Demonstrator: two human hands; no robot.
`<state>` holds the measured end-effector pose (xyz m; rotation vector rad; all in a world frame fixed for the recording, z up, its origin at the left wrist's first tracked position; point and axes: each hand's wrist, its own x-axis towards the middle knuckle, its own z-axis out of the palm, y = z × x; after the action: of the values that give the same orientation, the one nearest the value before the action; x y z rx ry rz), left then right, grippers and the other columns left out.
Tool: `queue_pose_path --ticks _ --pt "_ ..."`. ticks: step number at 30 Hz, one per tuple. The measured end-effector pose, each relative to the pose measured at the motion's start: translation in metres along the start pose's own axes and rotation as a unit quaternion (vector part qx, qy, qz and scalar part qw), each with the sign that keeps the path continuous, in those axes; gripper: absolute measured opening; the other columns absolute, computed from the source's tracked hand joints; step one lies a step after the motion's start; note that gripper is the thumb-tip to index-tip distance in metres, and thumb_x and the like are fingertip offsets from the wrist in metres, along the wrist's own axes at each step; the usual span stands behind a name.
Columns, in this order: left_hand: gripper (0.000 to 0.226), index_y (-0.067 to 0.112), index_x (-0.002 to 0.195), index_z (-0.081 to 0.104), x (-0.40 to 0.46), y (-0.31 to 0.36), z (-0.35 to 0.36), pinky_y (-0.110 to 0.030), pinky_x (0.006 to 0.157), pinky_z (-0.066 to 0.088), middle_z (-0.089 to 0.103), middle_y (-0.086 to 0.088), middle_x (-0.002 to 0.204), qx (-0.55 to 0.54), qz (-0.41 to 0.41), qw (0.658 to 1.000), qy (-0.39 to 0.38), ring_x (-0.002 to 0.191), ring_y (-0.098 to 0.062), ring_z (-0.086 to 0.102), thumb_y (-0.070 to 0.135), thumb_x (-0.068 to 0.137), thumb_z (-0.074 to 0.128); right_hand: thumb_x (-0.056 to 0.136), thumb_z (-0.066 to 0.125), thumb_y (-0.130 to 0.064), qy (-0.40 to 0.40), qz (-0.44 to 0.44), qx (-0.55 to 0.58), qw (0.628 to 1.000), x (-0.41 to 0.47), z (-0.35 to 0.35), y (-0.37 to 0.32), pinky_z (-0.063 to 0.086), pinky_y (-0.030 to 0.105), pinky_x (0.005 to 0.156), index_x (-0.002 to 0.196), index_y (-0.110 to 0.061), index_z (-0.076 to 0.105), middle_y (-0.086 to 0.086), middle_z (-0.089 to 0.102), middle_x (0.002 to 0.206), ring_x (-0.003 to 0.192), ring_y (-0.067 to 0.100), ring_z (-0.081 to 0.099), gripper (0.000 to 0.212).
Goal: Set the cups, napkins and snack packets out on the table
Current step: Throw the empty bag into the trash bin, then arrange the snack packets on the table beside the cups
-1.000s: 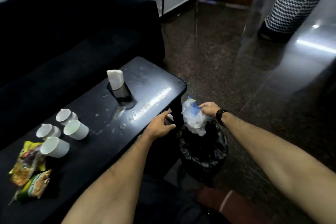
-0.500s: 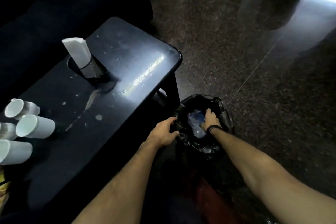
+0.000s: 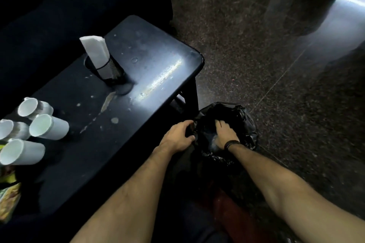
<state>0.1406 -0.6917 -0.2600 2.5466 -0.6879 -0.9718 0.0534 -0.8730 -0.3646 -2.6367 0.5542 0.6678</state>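
Several white cups (image 3: 48, 127) lie on their sides at the left of the black table (image 3: 154, 59). White napkins (image 3: 96, 51) stand in a black mesh holder (image 3: 112, 73) near the table's far end. Snack packets (image 3: 7, 197) show at the left edge, partly cut off. Off the table's right corner stands a bin lined with a black bag (image 3: 245, 124). My left hand (image 3: 175, 138) grips the bag's near rim. My right hand (image 3: 225, 134) is inside the bag, fingers flat, pressing down on a clear plastic wrapper (image 3: 214, 143) that is mostly hidden under my palm.
A dark sofa runs behind the table at the upper left. Water drops and smears mark the tabletop. Polished dark stone floor spreads to the right, with a patterned basket just cut off at the top right corner.
My right hand has carried the clear wrapper from above the bin down into the bag and now presses on it. My left hand went from the table edge to the bag's rim. The view has tilted downward.
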Motion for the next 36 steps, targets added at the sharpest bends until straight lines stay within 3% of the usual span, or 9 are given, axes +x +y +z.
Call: queue_pose_path --ticks 3,7,10,14,18,23,27,33,36 --pt "0.061 0.026 0.146 0.044 -0.015 0.009 -0.021 -0.032 0.113 0.038 0.053 0.001 0.144 -0.01 0.007 0.999 0.039 0.136 -0.016 0.047 0.031 0.089 0.065 0.088 0.052 -0.013 0.131 -0.031 0.023 0.991 -0.001 -0.044 -0.013 0.043 0.041 0.102 0.147 -0.006 0.027 0.014 0.038 0.143 0.127 0.033 0.042 0.065" --pt "0.056 0.024 0.141 0.05 -0.045 0.012 -0.056 -0.032 0.11 0.04 0.058 0.001 0.139 -0.013 0.023 0.994 0.11 0.13 -0.018 0.052 0.028 0.088 0.065 0.083 0.056 -0.006 0.3 -0.108 0.093 0.943 -0.011 -0.107 -0.041 0.041 0.038 0.104 0.138 -0.007 0.044 0.013 0.049 0.134 0.12 0.031 0.049 0.056" --pt "0.052 0.025 0.138 0.053 -0.071 0.003 -0.082 -0.035 0.107 0.042 0.06 -0.002 0.135 -0.03 0.023 0.984 0.172 0.125 -0.023 0.055 0.025 0.088 0.064 0.081 0.057 -0.003 0.366 -0.168 0.093 0.91 -0.023 -0.148 -0.077 0.042 0.04 0.102 0.131 -0.005 0.052 0.015 0.056 0.127 0.117 0.033 0.053 0.05" --pt "0.056 0.02 0.145 0.047 -0.124 -0.024 -0.114 -0.031 0.116 0.029 0.048 -0.003 0.148 -0.035 0.01 0.972 0.233 0.139 -0.02 0.041 0.027 0.091 0.063 0.081 0.059 -0.007 0.404 -0.247 0.091 0.876 -0.041 -0.182 -0.146 0.044 0.042 0.1 0.129 -0.006 0.054 0.014 0.058 0.126 0.114 0.034 0.055 0.048" --pt "0.055 0.014 0.142 0.05 -0.193 -0.077 -0.143 -0.032 0.114 0.032 0.049 -0.005 0.146 -0.048 -0.035 0.952 0.301 0.136 -0.022 0.045 0.024 0.09 0.064 0.083 0.061 -0.012 0.356 -0.321 0.084 0.874 -0.061 -0.187 -0.239 0.039 0.037 0.103 0.133 -0.007 0.049 0.013 0.054 0.131 0.119 0.032 0.052 0.052" --pt "0.055 0.016 0.139 0.051 -0.275 -0.168 -0.155 -0.033 0.112 0.036 0.05 -0.007 0.141 -0.065 -0.159 0.913 0.369 0.133 -0.026 0.046 0.028 0.087 0.066 0.086 0.06 -0.017 0.247 -0.421 0.052 0.871 -0.098 -0.156 -0.363 0.035 0.034 0.108 0.138 -0.01 0.044 0.01 0.05 0.137 0.127 0.028 0.047 0.055" --pt "0.056 0.017 0.139 0.051 -0.324 -0.233 -0.14 -0.037 0.109 0.039 0.048 -0.008 0.142 -0.095 -0.259 0.88 0.387 0.132 -0.028 0.047 0.032 0.087 0.065 0.085 0.06 -0.023 0.147 -0.487 0.001 0.861 -0.124 -0.116 -0.438 0.041 0.041 0.104 0.138 -0.016 0.041 0.006 0.045 0.141 0.128 0.028 0.045 0.056" --pt "0.059 0.02 0.141 0.047 -0.359 -0.306 -0.11 -0.038 0.102 0.044 0.048 -0.009 0.135 -0.156 -0.353 0.844 0.373 0.127 -0.03 0.051 0.036 0.087 0.066 0.086 0.061 -0.027 0.034 -0.508 -0.041 0.86 -0.143 -0.044 -0.516 0.043 0.039 0.1 0.135 -0.016 0.043 0.009 0.047 0.138 0.124 0.029 0.049 0.053" --pt "0.064 0.022 0.148 0.039 -0.354 -0.327 -0.099 -0.039 0.102 0.043 0.046 -0.01 0.14 -0.189 -0.376 0.827 0.374 0.131 -0.03 0.048 0.041 0.091 0.061 0.085 0.059 -0.02 -0.025 -0.485 -0.063 0.872 -0.148 -0.005 -0.54 0.038 0.04 0.109 0.141 -0.011 0.038 0.013 0.039 0.144 0.131 0.032 0.044 0.061"
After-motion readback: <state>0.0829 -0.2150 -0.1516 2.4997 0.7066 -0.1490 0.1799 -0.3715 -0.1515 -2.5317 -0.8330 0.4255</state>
